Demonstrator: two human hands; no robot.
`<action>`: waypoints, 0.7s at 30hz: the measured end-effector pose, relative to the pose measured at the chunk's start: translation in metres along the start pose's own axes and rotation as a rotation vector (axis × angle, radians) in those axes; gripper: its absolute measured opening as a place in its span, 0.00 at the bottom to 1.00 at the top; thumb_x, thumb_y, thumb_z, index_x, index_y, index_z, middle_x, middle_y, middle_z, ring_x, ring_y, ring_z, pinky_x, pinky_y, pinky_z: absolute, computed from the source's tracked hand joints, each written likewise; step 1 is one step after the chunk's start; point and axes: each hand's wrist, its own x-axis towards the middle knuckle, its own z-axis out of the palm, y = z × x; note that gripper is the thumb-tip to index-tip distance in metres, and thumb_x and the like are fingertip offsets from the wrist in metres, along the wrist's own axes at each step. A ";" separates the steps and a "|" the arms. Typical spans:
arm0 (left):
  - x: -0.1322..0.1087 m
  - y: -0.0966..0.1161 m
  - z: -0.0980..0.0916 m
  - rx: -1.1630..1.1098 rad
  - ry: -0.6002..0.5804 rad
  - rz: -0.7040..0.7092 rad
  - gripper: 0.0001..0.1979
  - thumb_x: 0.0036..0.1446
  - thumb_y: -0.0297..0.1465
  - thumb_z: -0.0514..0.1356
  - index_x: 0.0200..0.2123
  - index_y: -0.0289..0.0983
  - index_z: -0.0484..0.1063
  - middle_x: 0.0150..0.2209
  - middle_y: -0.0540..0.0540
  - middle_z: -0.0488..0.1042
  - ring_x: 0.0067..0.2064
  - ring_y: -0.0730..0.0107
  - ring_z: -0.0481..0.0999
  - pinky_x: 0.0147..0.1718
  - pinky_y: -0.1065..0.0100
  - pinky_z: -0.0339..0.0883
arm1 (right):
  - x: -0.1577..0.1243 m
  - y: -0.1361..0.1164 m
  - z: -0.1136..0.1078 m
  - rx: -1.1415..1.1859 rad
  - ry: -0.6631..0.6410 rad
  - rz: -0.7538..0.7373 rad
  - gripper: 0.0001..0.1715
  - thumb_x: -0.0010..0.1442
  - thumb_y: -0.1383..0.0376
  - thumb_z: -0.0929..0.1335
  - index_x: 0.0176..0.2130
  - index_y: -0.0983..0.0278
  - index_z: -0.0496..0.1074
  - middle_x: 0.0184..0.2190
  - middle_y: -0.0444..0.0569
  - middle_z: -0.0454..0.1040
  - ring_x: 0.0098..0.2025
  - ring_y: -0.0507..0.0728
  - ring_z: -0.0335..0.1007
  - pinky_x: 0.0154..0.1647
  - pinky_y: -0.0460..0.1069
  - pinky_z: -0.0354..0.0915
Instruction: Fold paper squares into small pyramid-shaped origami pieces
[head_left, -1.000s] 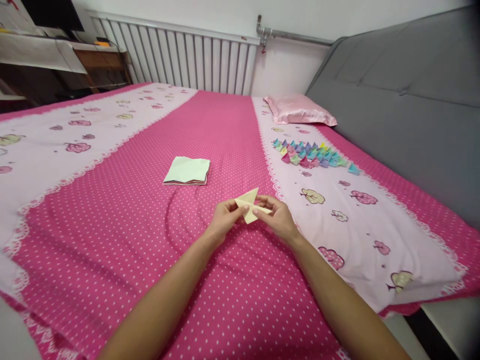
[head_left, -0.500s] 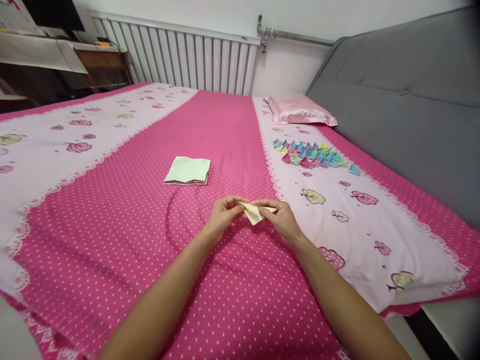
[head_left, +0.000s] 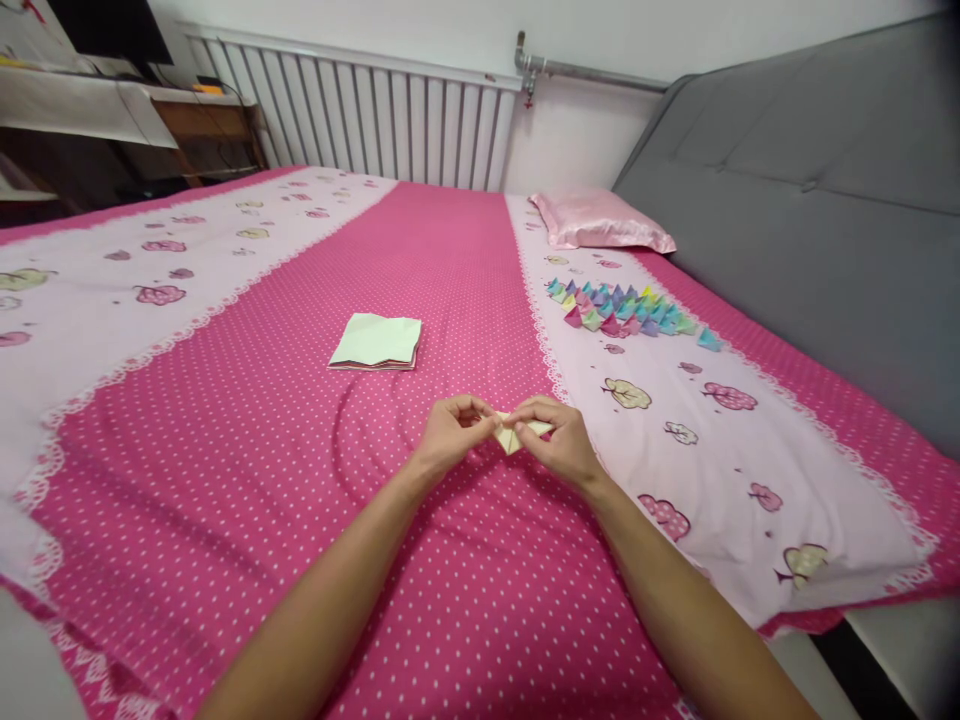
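A small piece of folded pale yellow paper (head_left: 510, 441) is held between both hands, low over the pink dotted bedspread (head_left: 450, 560). My left hand (head_left: 454, 432) pinches its left side between thumb and fingers. On the other side my right hand (head_left: 553, 436) grips it, the thumb lying across the front. A creased point of the paper hangs down between the thumbs, and a corner shows by the right fingers. The rest of it is hidden behind my fingers.
A stack of pale green square paper (head_left: 376, 342) lies ahead on the left. Rows of small colourful folded paper pieces (head_left: 622, 308) stand ahead on the right, before a pink pillow (head_left: 600, 219). A grey headboard (head_left: 810, 190) borders the right side; a white radiator (head_left: 360, 105) is behind.
My left thumb and fingers have moved inward over the paper, toward the right thumb. Less of the paper's left part shows now.
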 end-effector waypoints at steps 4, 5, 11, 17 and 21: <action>0.004 -0.005 0.000 -0.045 -0.026 0.097 0.12 0.36 0.32 0.68 0.24 0.34 0.69 0.23 0.49 0.72 0.25 0.75 0.71 0.27 0.71 0.64 | 0.000 0.001 0.001 0.089 0.033 0.072 0.05 0.49 0.66 0.68 0.30 0.64 0.74 0.29 0.48 0.74 0.31 0.55 0.70 0.32 0.49 0.66; 0.005 -0.006 -0.001 -0.047 -0.019 0.116 0.13 0.36 0.32 0.68 0.25 0.34 0.69 0.23 0.50 0.72 0.25 0.75 0.71 0.28 0.71 0.64 | 0.000 0.001 0.002 0.130 0.043 0.105 0.06 0.49 0.65 0.69 0.31 0.64 0.73 0.29 0.48 0.74 0.31 0.55 0.70 0.32 0.49 0.66; 0.001 -0.003 -0.001 0.148 0.002 0.162 0.21 0.42 0.33 0.66 0.42 0.35 0.69 0.25 0.50 0.73 0.22 0.76 0.69 0.21 0.74 0.60 | 0.001 0.001 0.002 0.271 0.005 0.253 0.18 0.50 0.59 0.70 0.41 0.65 0.72 0.28 0.47 0.74 0.30 0.54 0.71 0.32 0.49 0.68; -0.001 -0.001 0.001 0.211 0.004 0.169 0.25 0.45 0.34 0.65 0.47 0.33 0.67 0.26 0.48 0.74 0.23 0.75 0.69 0.22 0.73 0.62 | 0.000 -0.001 0.003 0.235 -0.016 0.241 0.13 0.51 0.58 0.70 0.31 0.66 0.76 0.27 0.49 0.77 0.31 0.56 0.72 0.34 0.50 0.67; 0.000 -0.009 0.006 0.108 0.018 0.156 0.17 0.45 0.37 0.64 0.38 0.33 0.72 0.27 0.47 0.74 0.26 0.75 0.71 0.25 0.73 0.64 | -0.001 0.004 0.007 0.371 0.089 0.287 0.12 0.49 0.59 0.71 0.31 0.65 0.76 0.27 0.47 0.77 0.30 0.55 0.72 0.34 0.50 0.66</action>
